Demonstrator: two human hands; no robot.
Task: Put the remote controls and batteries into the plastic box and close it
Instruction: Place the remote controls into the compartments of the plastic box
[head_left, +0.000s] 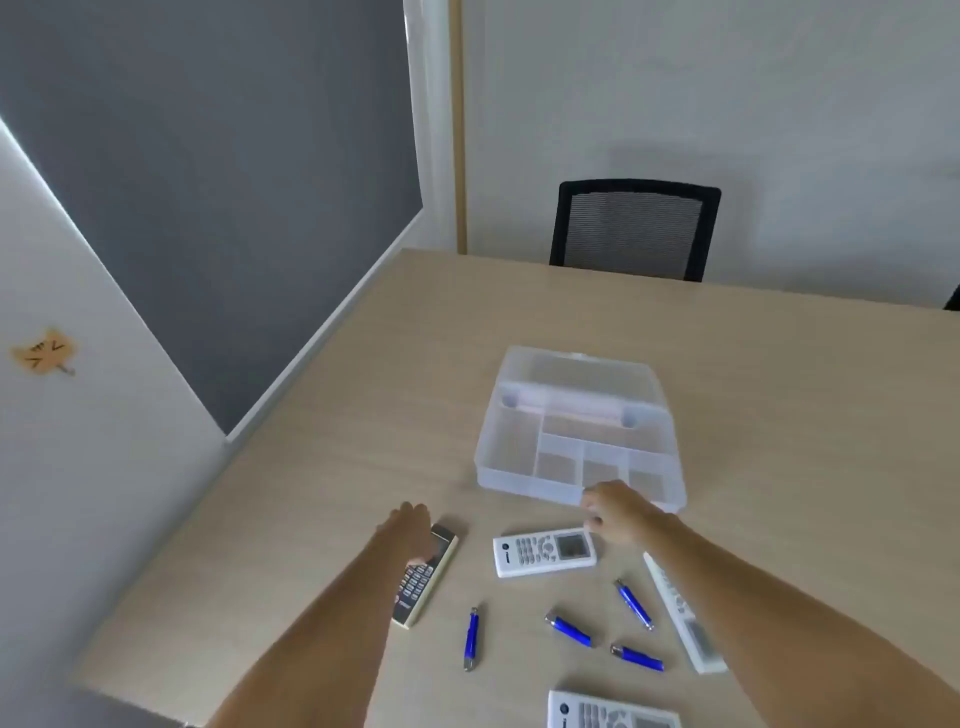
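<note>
An office or small meeting room. A broad, pale wood-laminate desk (675, 338) fills the floor space up to plain white walls (727, 104). A black mesh-backed office chair (635, 228) is pushed in at the desk's far edge. A large grey panel (208, 182) with a white frame hangs beside the desk's left edge, below it a small cat-shaped sticker (44, 352).

Table (571, 322): light wood-grain top filling the lower view.
Chair (635, 228): black mesh back, pushed in at the far edge.
Walls (727, 104): plain white.
Window blind (208, 182): dark grey, left.
Cat sticker (44, 352): orange, on left wall.
</note>
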